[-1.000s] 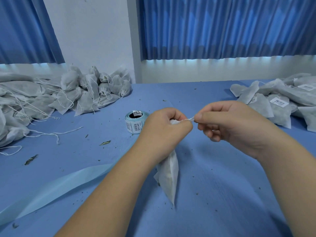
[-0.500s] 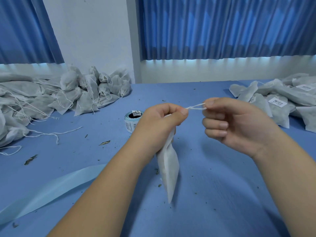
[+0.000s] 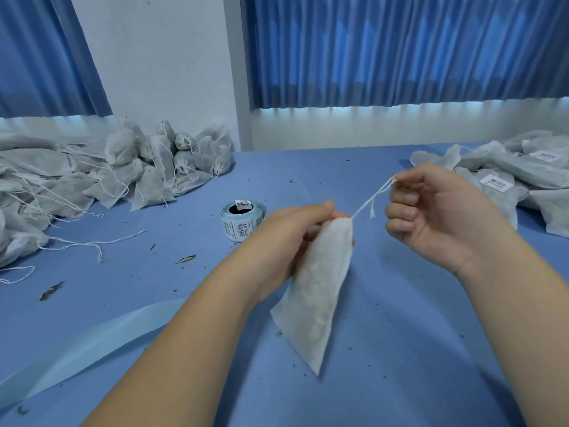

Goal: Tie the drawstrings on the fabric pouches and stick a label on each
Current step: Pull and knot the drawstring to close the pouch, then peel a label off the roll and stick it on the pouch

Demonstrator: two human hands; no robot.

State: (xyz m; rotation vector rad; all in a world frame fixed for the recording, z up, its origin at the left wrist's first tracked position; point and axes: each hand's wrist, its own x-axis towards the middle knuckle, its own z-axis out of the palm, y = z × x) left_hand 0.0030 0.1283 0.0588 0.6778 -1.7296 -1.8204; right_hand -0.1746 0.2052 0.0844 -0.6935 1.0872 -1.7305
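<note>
- Pouch [image 3: 317, 285]: held low over the table [image 3: 415, 328], its neck gripped in the curled left hand [image 3: 292, 238]
- Drawstring [image 3: 368, 204]: taut, pinched at its end by the right hand [image 3: 437, 217]
- Risk: too sharp a pull may snap the string or slip the pinch, leaving the neck loose
- Label roll [image 3: 243, 221]: just beyond the hands, untouched

The blue cloth-covered table [image 3: 400, 318] carries a heap of grey-white drawstring pouches [image 3: 147, 167] at 10 o'clock and flat labelled pouches [image 3: 505, 174] at 2. A pale blue label roll [image 3: 241, 221] sits near 12, a pale blue paper strip [image 3: 92, 340] at 8, amid dry leaf crumbs [image 3: 185, 259].
</note>
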